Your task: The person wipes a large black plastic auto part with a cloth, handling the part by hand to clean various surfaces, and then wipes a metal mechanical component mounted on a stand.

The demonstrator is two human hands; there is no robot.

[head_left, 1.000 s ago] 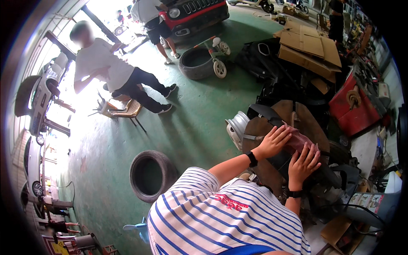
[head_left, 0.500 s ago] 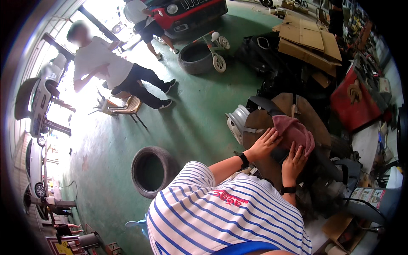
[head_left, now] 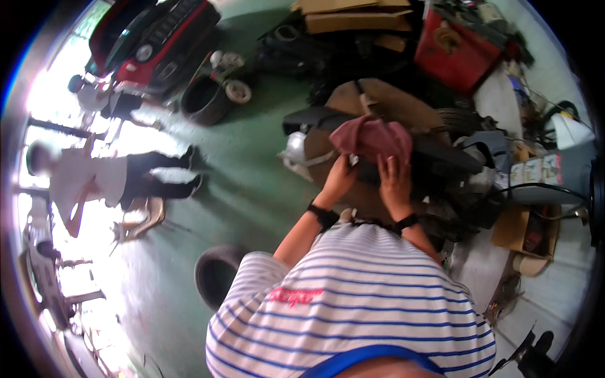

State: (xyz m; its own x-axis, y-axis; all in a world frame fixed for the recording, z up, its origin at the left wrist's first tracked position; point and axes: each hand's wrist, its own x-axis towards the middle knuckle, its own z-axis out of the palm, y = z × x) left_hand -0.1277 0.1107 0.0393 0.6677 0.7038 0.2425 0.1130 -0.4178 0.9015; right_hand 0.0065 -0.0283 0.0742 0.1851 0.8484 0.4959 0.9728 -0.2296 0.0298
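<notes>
A dusty-red cloth [head_left: 368,137] lies bunched over a long dark piece [head_left: 441,153] that looks like plastic trim. Beneath them is a brown round board [head_left: 413,108]. At the cloth's near left edge, my left hand [head_left: 339,181] has its fingers curled in, closed on the fabric; a small dark spot shows by its fingertips. My right hand [head_left: 395,186] rests on the near right part of the cloth with fingers stretched out and slightly apart. The cloth hides what lies directly under it.
A pale wheel rim [head_left: 296,152] sits left of the board. Tyres [head_left: 217,271] stand on the green floor. Flattened cardboard [head_left: 353,22], a red cabinet [head_left: 450,53] and a cardboard box [head_left: 512,230] surround the work spot. A person [head_left: 94,173] stands at left, near a chair [head_left: 145,217].
My view has turned, so the board and cloth sit further left and higher. My left fingers went from lying flat to curled at the cloth's edge. The right hand stays on the cloth.
</notes>
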